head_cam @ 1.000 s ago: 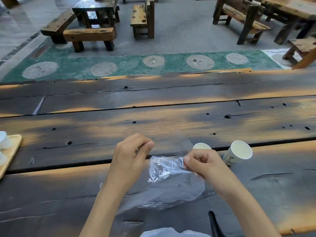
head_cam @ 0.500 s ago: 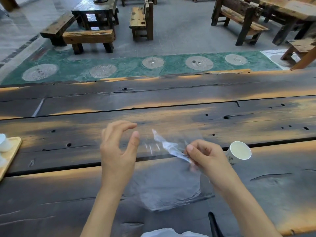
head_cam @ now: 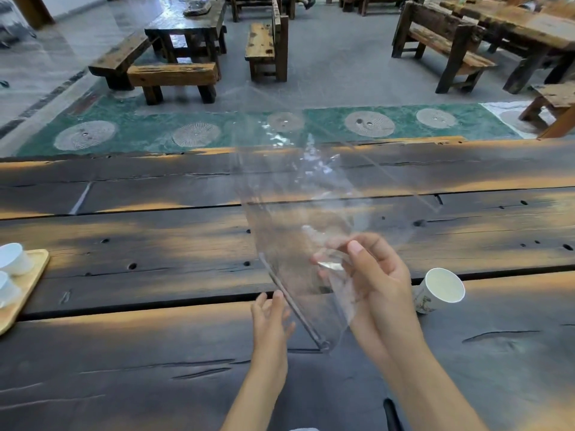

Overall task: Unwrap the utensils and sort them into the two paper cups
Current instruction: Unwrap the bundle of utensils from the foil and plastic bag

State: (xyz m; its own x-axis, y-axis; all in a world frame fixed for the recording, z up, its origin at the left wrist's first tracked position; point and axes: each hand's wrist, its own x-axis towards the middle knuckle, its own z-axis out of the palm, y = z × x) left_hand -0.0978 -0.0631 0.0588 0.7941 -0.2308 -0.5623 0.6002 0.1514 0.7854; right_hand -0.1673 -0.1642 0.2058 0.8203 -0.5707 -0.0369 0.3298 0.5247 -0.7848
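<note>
Right hand (head_cam: 378,284) pinching a clear bag (head_cam: 298,213) between thumb and fingers, lifted so the film fans up and away over the table (head_cam: 155,353), probably to shake it open and find the mouth. Left hand (head_cam: 272,315) open beneath, fingers spread, gripping nothing, set by the bag's sealed lower edge as if ready to catch or steady it. No utensils plainly visible inside; film too clear and blurred to tell. One cup (head_cam: 440,289) tipped on its side just right of the right hand, empty. Second cup not visible. Tray (head_cam: 26,287) well apart, far left.
</note>
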